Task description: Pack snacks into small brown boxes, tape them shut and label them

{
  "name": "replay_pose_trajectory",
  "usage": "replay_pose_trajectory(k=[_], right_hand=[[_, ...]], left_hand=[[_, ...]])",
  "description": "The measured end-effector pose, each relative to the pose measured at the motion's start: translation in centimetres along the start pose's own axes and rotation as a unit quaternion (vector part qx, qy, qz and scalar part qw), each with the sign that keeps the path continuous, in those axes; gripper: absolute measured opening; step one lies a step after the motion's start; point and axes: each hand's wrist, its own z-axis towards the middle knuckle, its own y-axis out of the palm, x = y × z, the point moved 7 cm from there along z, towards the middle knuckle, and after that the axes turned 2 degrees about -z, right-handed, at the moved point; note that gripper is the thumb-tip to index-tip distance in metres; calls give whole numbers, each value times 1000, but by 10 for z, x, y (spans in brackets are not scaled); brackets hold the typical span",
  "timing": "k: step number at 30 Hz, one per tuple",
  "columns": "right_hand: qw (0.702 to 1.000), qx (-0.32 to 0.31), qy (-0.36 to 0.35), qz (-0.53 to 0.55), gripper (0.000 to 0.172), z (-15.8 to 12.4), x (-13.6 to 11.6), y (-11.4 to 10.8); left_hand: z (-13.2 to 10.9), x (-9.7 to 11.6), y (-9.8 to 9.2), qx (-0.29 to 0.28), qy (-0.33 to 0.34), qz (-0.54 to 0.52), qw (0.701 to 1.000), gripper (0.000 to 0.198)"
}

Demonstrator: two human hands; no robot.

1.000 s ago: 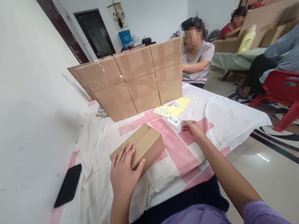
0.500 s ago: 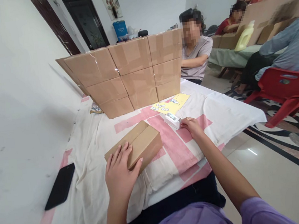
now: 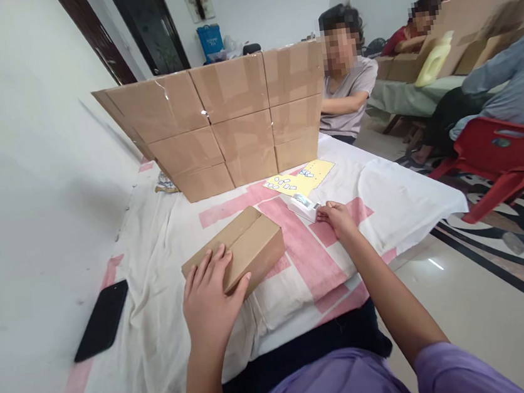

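Note:
My left hand (image 3: 210, 297) lies flat, fingers spread, on the near end of a small brown cardboard box (image 3: 248, 242) that rests on the cloth-covered table (image 3: 399, 196). My right hand (image 3: 337, 218) reaches further out, its fingers closed on the near end of a small white device (image 3: 304, 206) lying on the cloth. Just beyond the device lies a yellow sheet (image 3: 300, 178) with small white stickers on it.
A wall of stacked cardboard boxes (image 3: 229, 118) stands across the far half of the table. A black phone (image 3: 100, 319) lies at the left edge. A person in a grey shirt (image 3: 347, 95) sits behind the boxes; a red plastic chair (image 3: 506, 159) and other people are to the right.
Both hands stay where they were on the box and the white device. Only the camera view has shifted slightly.

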Motion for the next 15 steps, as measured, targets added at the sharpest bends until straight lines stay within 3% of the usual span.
replay_pose_trajectory(k=[10,15], right_hand=[[1000,8,28,-10,45,1,4,-4],[999,1,32,0,54,3,5,-5]], left_hand=[[0,0,0,0,-7,-5,1000,36],[0,0,0,1,-9,-7,1000,37]])
